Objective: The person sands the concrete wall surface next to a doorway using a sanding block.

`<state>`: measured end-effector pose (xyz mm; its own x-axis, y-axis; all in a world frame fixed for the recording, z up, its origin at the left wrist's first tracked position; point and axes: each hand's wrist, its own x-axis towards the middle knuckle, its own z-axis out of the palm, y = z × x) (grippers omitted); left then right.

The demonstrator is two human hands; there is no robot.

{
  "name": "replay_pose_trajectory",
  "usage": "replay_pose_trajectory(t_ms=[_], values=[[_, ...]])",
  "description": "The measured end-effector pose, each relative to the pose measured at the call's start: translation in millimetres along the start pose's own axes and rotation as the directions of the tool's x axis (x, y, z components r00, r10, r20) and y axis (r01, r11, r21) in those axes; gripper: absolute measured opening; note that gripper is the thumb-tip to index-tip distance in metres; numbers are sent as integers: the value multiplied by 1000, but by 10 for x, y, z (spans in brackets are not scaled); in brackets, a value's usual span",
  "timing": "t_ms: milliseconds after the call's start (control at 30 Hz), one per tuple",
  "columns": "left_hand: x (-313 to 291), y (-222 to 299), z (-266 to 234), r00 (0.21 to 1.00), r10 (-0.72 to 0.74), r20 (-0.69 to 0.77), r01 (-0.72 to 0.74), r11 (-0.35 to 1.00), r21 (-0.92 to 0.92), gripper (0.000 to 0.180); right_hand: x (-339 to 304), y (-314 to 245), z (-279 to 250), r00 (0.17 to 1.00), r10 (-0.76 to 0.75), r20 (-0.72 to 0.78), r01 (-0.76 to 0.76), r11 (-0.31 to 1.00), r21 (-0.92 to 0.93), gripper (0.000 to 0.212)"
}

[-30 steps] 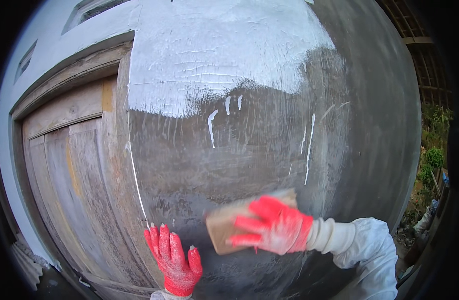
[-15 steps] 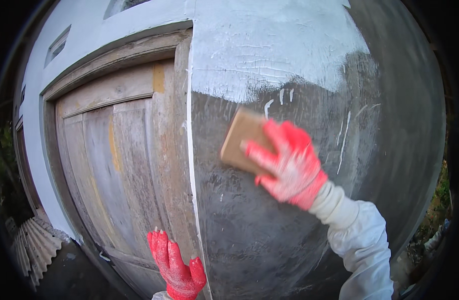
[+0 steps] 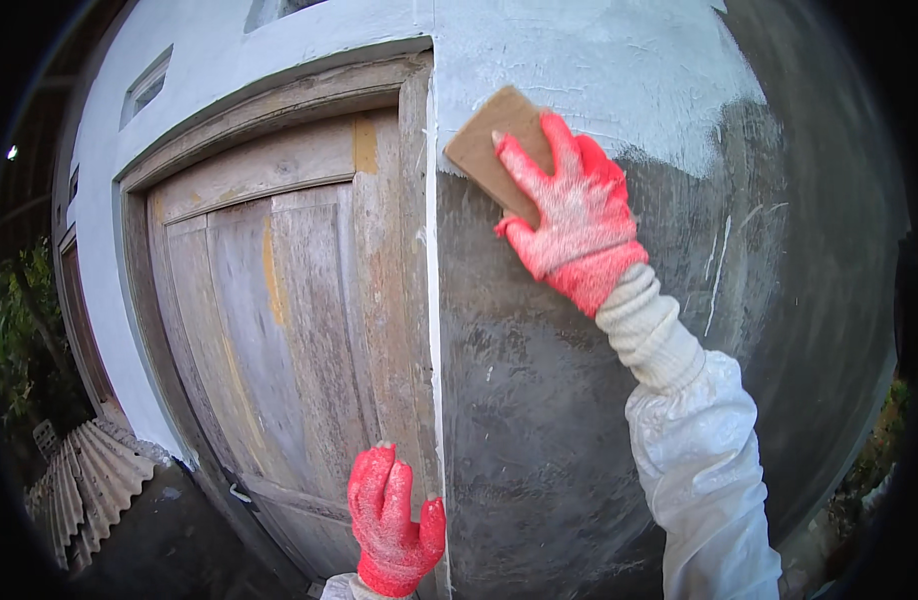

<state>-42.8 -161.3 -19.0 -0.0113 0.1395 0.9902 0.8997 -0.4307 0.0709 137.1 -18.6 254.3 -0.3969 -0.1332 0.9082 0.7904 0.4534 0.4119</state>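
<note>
A flat, brown, rectangular sanding block [image 3: 495, 140] lies against the wall where white paint meets bare grey. My right hand [image 3: 579, 205], in a red and whitish coated glove, is closed on its right side with the fingers spread over its face. The white-painted part of the wall [image 3: 619, 60] extends above, and dark grey plaster [image 3: 549, 420] below. My left hand [image 3: 394, 520], in a matching glove with bare fingertips, is raised low in front of the door's edge. Its fingers are stretched out and nothing is in it.
A weathered wooden door [image 3: 269, 290] in a wooden frame [image 3: 415, 150] stands to the left. A narrow white strip [image 3: 433, 300] runs between frame and grey wall. Corrugated sheets [image 3: 94, 480] lie at the lower left, and plants [image 3: 24, 340] show at the far left.
My right hand has moved the block up the wall, from the grey area to the paint's lower edge. My left hand is slightly higher in view, and the view has shifted.
</note>
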Motion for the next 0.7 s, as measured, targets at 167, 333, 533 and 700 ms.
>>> replay_pose_trajectory(t_ms=[167,333,533,700], values=[[-402,165,257,973,-117,197,138,986,-96,70,-1650,-731,124,764,-546,343,475,836,273,77],[-48,76,415,982,-75,173,91,992,-85,66,-980,-504,-35,903,-353,246,295,924,242,86],[553,161,667,996,-88,23,91,984,-152,68,-407,-214,-76,995,78,64,-85,989,124,70],[299,316,1067,991,-115,71,118,992,-39,82,-1380,-681,-106,955,-62,290,-37,945,325,59]])
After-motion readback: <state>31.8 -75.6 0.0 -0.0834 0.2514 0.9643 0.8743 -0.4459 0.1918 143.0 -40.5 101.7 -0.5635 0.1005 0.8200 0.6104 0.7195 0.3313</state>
